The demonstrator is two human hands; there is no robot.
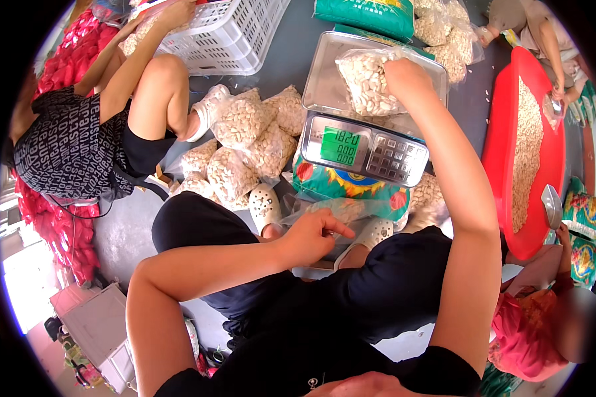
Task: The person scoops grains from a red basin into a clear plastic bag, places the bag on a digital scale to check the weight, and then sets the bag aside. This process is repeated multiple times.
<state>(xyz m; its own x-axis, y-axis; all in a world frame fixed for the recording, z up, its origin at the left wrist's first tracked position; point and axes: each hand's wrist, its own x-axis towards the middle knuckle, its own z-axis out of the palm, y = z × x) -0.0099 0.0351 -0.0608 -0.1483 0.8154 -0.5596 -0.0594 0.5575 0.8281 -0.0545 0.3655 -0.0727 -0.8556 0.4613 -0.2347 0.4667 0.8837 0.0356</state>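
Observation:
My right hand (408, 79) grips the upper side of a clear plastic bag of pale seeds or nuts (367, 82). This bag rests on the steel pan (323, 94) of a digital scale (365, 149), whose green display is lit. Above my lap, my left hand (308, 238) appears to hold nothing, with its index finger stretched out and the other fingers curled. A loose clear plastic bag (345, 208) lies just beyond it. Under the scale is a green printed sack (352, 191).
Several filled clear bags (243, 121) lie left of the scale, and more (447, 37) at the far right. A white plastic crate (228, 37) stands by a seated co-worker (79, 144). On the right, people's hands work around a red tub (546, 164) with a metal scoop (552, 206).

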